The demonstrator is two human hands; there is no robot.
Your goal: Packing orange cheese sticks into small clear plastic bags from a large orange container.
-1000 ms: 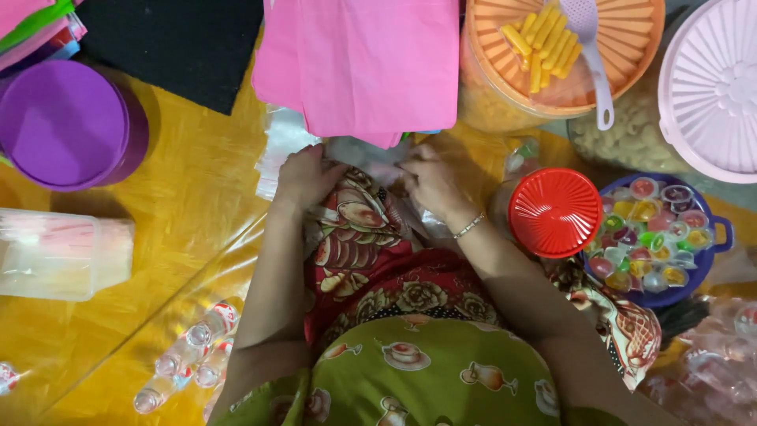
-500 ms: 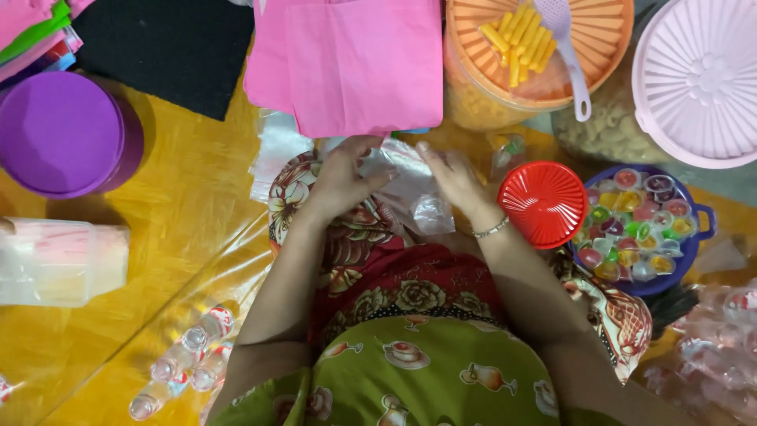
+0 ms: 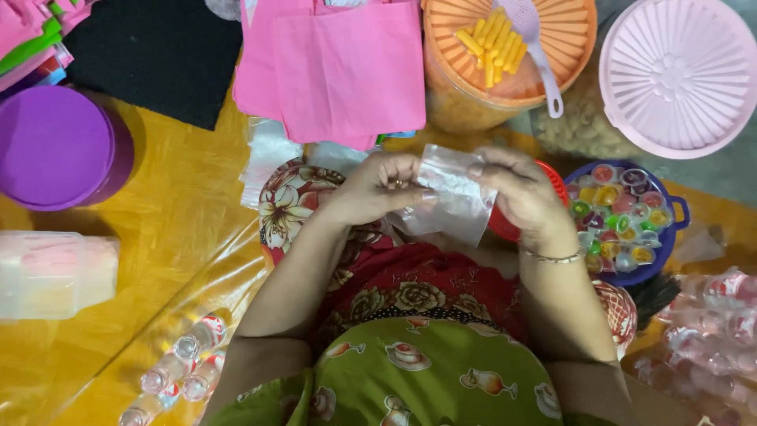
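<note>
A small clear plastic bag (image 3: 449, 201) is held up over my lap between both hands. My left hand (image 3: 378, 189) pinches its left edge and my right hand (image 3: 516, 189) grips its top right corner, a thin bracelet on that wrist. Under the bag lies my floral cloth (image 3: 288, 201), and a red lid (image 3: 556, 185) is partly hidden behind my right hand.
Pink fabric bags (image 3: 339, 67) lie ahead. An orange tub (image 3: 505, 67) carries yellow sticks and a pink scoop (image 3: 536, 47). A pink lidded bowl (image 3: 682, 75) sits far right, a blue bowl of coloured jelly cups (image 3: 627, 217) beside my right hand. Purple container (image 3: 59, 146), small bottles (image 3: 177, 367), wrapped packs (image 3: 710, 315).
Both hands have lifted off my lap and now hold the clear bag up between them. My right hand moved right, in front of the red lid.
</note>
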